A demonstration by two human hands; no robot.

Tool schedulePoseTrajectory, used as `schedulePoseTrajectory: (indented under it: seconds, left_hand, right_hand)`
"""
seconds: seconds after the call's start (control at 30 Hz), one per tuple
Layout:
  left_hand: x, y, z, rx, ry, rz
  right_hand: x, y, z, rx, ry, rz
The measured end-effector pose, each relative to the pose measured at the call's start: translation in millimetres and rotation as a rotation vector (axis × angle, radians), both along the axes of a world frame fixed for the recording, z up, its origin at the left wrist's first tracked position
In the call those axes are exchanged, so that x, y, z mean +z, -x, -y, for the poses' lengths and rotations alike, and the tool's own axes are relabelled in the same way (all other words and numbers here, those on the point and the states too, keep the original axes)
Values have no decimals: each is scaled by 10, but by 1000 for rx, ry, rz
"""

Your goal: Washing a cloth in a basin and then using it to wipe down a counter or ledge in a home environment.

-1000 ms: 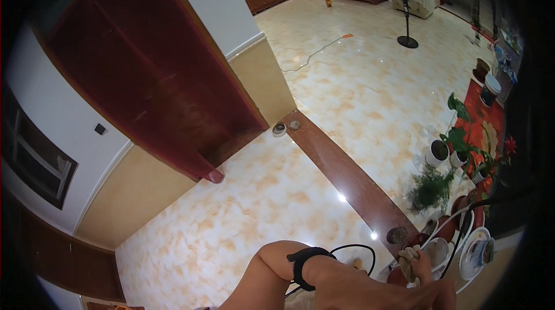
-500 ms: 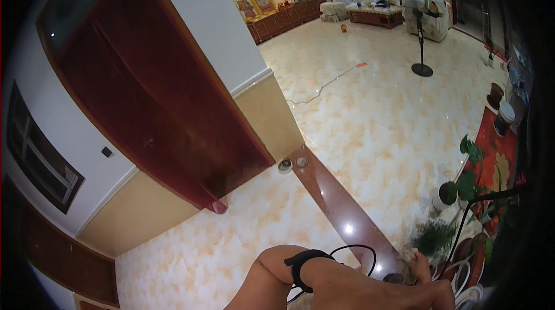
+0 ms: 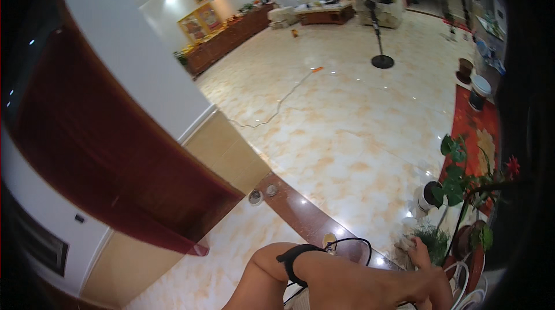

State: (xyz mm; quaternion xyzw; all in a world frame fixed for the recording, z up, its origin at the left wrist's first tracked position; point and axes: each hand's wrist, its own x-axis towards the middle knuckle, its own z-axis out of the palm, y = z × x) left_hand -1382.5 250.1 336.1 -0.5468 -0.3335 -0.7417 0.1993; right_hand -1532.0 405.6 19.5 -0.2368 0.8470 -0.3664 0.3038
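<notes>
At the lower right, my right hand (image 3: 421, 250) reaches in with its fingers bent around a pale, crumpled thing (image 3: 406, 245), perhaps a cloth. That thing lies low, close to the floor, beside a feathery green plant (image 3: 432, 242). A bare limb of mine (image 3: 358, 281) with a black strap (image 3: 293, 262) fills the lower middle, and a black cable (image 3: 370, 247) loops out beside it. My left hand cannot be made out. A small yellowish object (image 3: 329, 242) shows just beyond the limb.
Leafy potted plants, a white pot (image 3: 425, 199) and a white-lidded bucket (image 3: 479, 91) line the right side by a red mat (image 3: 467, 114). A standing fan (image 3: 382, 61) and a power strip (image 3: 317, 69) are farther off. Two small bowls (image 3: 255, 197) sit by the wall corner.
The view has swung right, so the room has slid left. My right hand and the pale thing have shifted slightly away from me. The yellowish object has come into sight.
</notes>
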Motion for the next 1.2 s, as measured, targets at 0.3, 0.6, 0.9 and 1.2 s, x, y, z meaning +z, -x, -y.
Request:
schedulePoseTrajectory:
  seconds: [0.3,0.6,0.9,1.2]
  left_hand:
    - [-679,958,2503,711,493,734]
    - [-1876,2115,3208,-55,530,1582]
    - [-1806,2523,4231,553,447,1398]
    - [-1839,3307,4704,630,591,1353]
  right_hand:
    - [40,597,897,-358,22,-228]
    - [1217,1125,2836,86,625,33]
    - [788,2236,3428,130,740,25]
    - [721,3221,3843,207,700,33]
